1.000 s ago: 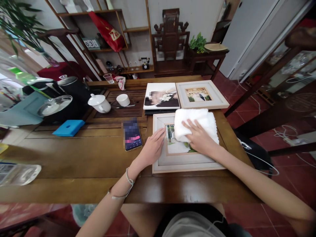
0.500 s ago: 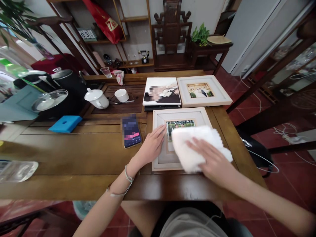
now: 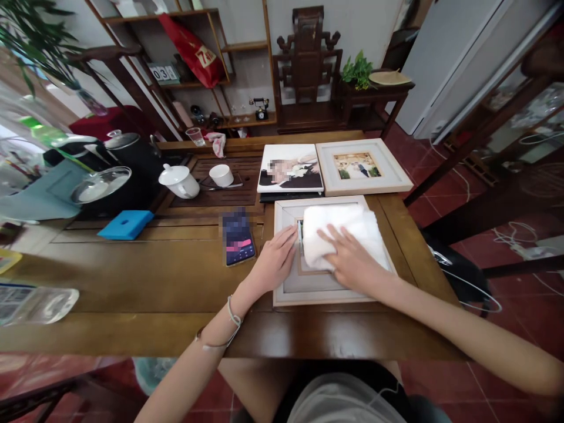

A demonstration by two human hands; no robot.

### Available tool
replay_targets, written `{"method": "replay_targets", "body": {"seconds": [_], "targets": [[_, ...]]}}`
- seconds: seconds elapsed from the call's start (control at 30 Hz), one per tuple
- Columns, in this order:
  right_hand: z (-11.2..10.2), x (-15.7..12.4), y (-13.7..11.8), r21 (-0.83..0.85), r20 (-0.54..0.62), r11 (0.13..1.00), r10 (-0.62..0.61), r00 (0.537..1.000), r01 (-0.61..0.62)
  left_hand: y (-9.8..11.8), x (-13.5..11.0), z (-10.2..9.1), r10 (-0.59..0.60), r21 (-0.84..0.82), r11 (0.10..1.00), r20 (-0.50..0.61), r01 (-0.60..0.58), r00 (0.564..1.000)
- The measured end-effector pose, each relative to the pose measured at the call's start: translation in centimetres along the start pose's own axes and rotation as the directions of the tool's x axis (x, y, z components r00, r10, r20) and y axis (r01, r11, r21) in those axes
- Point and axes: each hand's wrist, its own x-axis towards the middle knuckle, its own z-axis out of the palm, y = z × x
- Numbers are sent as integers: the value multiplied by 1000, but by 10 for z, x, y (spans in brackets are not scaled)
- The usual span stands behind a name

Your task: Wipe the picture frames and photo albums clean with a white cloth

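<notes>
A white-matted picture frame (image 3: 319,289) with a pale wooden border lies flat near the table's front edge. My right hand (image 3: 355,261) presses a folded white cloth (image 3: 363,226) onto its middle, fingers spread over the cloth. Most of the photo under the cloth is hidden. On the frame's left side rests my left hand (image 3: 277,258), fingers stretched out flat beside the photo's edge. It holds nothing. A bracelet and a cord circle the left wrist. Left of this hand lies a phone (image 3: 238,238) with its screen lit.
Behind are a white photo panel (image 3: 289,168) and a second picture frame (image 3: 388,167). A lidded white cup (image 3: 179,181), a small white bowl (image 3: 221,175) and a black kettle (image 3: 132,153) stand at the left. A blue block (image 3: 126,225) and clear package (image 3: 39,304) lie nearer.
My right hand has moved the white cloth left and away from me, so it covers more of the photo. My left hand stays on the frame. The view has shifted slightly.
</notes>
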Motion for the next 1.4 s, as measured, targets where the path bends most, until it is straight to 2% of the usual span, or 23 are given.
{"method": "replay_targets", "body": {"seconds": [0.07,0.13,0.2,0.3,0.4,0.47,0.53,0.57,0.63,0.67,0.77,0.87,0.93,1.0,1.07,1.17,1.23,1.33,1.4], "targets": [[-1,-25,-25,76,55,995,-62,997,58,0,0,1,2,5,1000,1,-2,1000],[-7,-52,-37,139,76,986,-106,992,94,-1,0,1,9,11,1000,9,-9,1000],[-20,-76,-32,203,99,968,-171,980,149,-1,-1,1,18,18,1000,20,-18,1000],[-44,-96,0,279,110,943,-217,970,179,-2,-2,0,30,32,999,38,-32,999],[-59,-88,40,233,71,971,-61,996,43,-3,-3,-1,32,31,999,53,-33,998],[-57,-65,60,141,-48,987,89,995,-82,-4,-3,-1,34,21,999,52,-35,998],[-47,-35,69,58,-225,979,204,953,-196,-5,-2,0,39,9,999,43,-40,998],[-40,-19,69,32,-295,975,220,930,-221,-6,-2,1,44,2,999,38,-44,998],[-25,9,61,-59,-273,977,184,944,-207,-7,-2,2,52,-13,999,25,-52,998],[-19,19,54,-108,-226,975,167,960,-195,-8,-2,3,56,-21,998,16,-55,998],[-8,32,18,-224,-79,956,174,982,-188,-10,-2,5,63,-42,997,-9,-64,998],[-12,24,-29,-251,44,958,153,987,-137,-10,-1,6,60,-67,996,-32,-62,998],[-17,14,-59,-227,115,973,73,991,-45,-10,0,6,46,-81,995,-41,-49,998],[-19,3,-83,-188,112,980,-44,993,65,-9,0,5,28,-92,995,-45,-32,999],[-19,-7,-96,-158,56,970,-180,982,187,-9,0,4,23,-106,994,-50,-28,998],[-16,-25,-96,-127,-20,930,-351,936,346,-8,1,3,40,-119,992,-60,-47,997],[-18,-41,-85,-70,-11,916,-397,918,395,-7,1,3,33,-106,994,-59,-39,998],[-30,-70,-60,5,46,945,-328,944,328,-5,1,3,17,-75,997,-51,-21,999],[-41,-85,-41,-20,91,982,-187,978,189,-5,0,3,21,-56,998,-43,-23,999]]}}
